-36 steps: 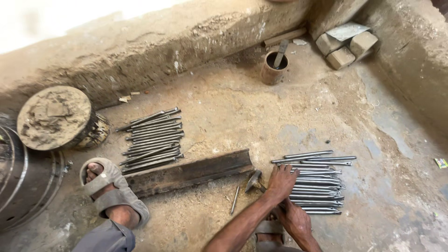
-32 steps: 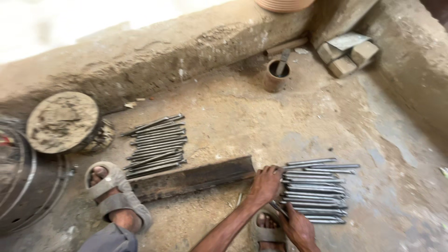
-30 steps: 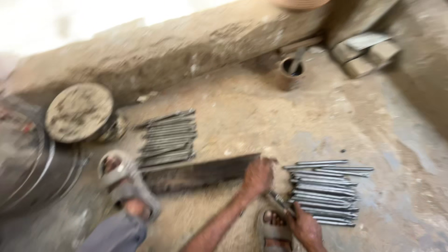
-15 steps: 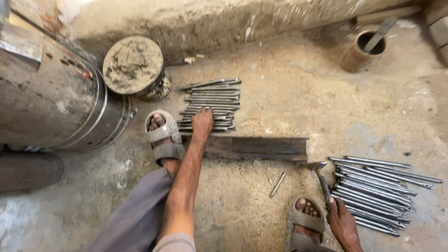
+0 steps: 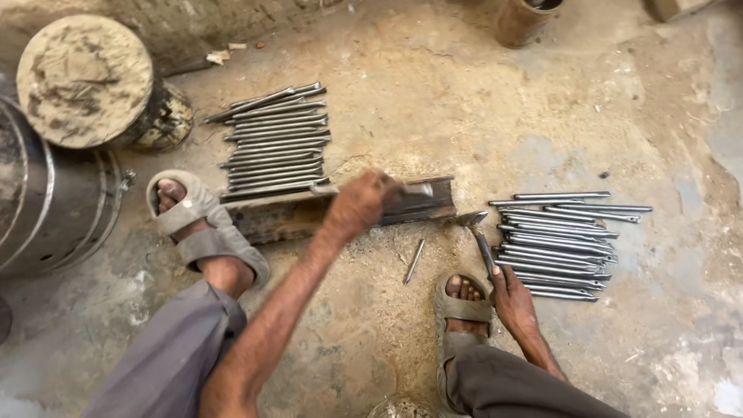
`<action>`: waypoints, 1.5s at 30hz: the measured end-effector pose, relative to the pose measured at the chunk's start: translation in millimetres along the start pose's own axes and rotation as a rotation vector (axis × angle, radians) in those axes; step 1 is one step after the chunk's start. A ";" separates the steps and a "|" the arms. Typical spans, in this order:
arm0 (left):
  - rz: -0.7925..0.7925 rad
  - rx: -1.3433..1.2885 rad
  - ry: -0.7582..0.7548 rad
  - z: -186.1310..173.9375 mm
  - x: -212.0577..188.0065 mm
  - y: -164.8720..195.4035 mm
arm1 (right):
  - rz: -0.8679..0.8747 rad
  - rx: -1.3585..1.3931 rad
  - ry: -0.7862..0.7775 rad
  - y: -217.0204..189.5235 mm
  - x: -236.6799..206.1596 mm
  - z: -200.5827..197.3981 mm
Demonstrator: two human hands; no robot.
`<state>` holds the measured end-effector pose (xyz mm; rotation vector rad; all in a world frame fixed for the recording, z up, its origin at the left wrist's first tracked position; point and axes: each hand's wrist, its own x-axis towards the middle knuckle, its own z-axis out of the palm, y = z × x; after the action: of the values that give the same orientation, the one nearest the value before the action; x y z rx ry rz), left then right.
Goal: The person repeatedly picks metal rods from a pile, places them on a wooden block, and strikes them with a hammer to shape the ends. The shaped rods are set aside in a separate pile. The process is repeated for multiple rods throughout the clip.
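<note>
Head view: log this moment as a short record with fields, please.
setting: dusty concrete floor
left hand: holds a metal rod over the iron bar
right hand: grips a hammer, head resting near the bar's end
left pile of rods: beyond the bar
right pile of rods: beside the hammer
loose rod: between the feet

The left hand (image 5: 357, 207) reaches forward on a long, nearly straight arm that runs from 7 o'clock toward the centre, its fingers curled shut and its back turned up. The right hand (image 5: 514, 299) stays low at about 4 o'clock, wrist bent, fingers closed, forearm drawn in close.
</note>
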<state>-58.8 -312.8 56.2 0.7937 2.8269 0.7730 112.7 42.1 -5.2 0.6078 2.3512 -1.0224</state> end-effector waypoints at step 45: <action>-0.539 0.305 -0.336 176.6 -62.2 77.9 | 0.059 -0.004 -0.051 -9.5 -10.3 -7.8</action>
<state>71.0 -208.8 -59.7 0.1358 2.6699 0.1181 113.1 40.1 10.7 0.6385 2.2769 -0.9948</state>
